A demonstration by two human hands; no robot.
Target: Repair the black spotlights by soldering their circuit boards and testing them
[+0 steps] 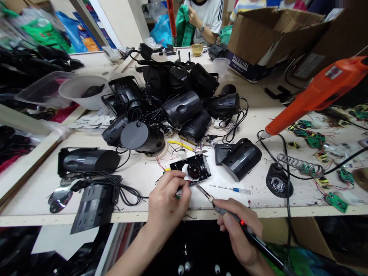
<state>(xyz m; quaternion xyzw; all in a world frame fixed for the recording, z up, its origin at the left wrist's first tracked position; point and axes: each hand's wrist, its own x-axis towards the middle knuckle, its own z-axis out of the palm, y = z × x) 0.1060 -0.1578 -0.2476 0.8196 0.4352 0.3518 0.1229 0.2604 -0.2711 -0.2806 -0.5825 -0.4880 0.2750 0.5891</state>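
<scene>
My right hand [240, 230] is closed around a black soldering iron [230, 216] with a small red light; its metal tip points up-left toward a black panel [191, 168] with a round dark part, lying near the bench's front edge. My left hand [168, 199] is pinched closed just left of that panel, fingertips at its lower left corner, holding something thin that I cannot make out, with wires beside it. The iron's tip sits close to my left fingertips.
A pile of black lamp housings [181, 107] with cables fills the bench middle. An orange tool [319, 94] hangs at right above green circuit boards [313, 140]. A small screwdriver [230, 188], iron stand [278, 180], cardboard box [267, 34] and a seated person [205, 19] are nearby.
</scene>
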